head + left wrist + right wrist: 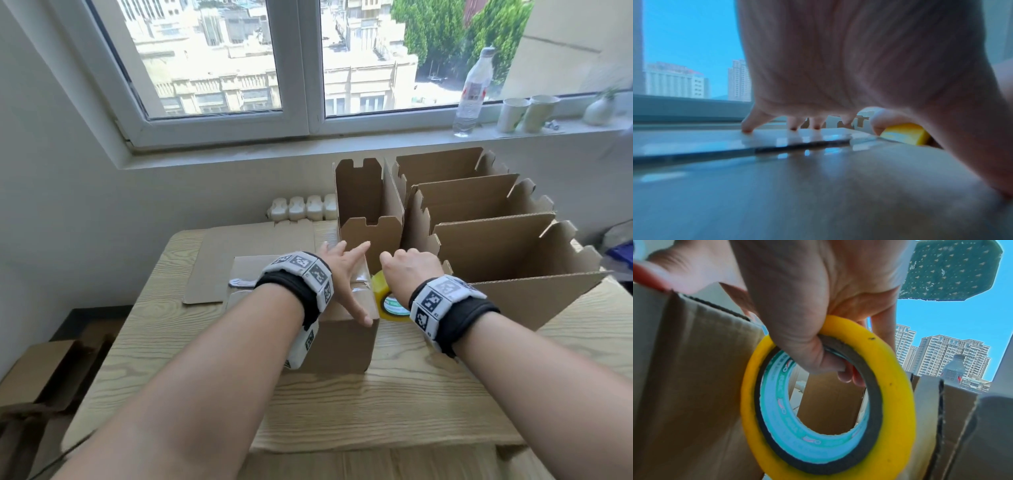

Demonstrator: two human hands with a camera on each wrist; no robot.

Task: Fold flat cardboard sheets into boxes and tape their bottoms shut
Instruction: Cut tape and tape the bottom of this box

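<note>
Box [337, 337] sits upside down on the wooden desk [394, 387], bottom flaps closed with clear tape shining along the seam. Left hand [344, 274] is spread flat on top of it, grip wide, fingertips [746, 129] pressing the taped surface. Right hand [412, 269] is just beside the box's right edge, grip curled through the yellow tape roll [828, 402], thumb inside the core. Finished open boxes [479, 219] stand behind, some flat cardboard sheets [253, 246] lie at the back left
</note>
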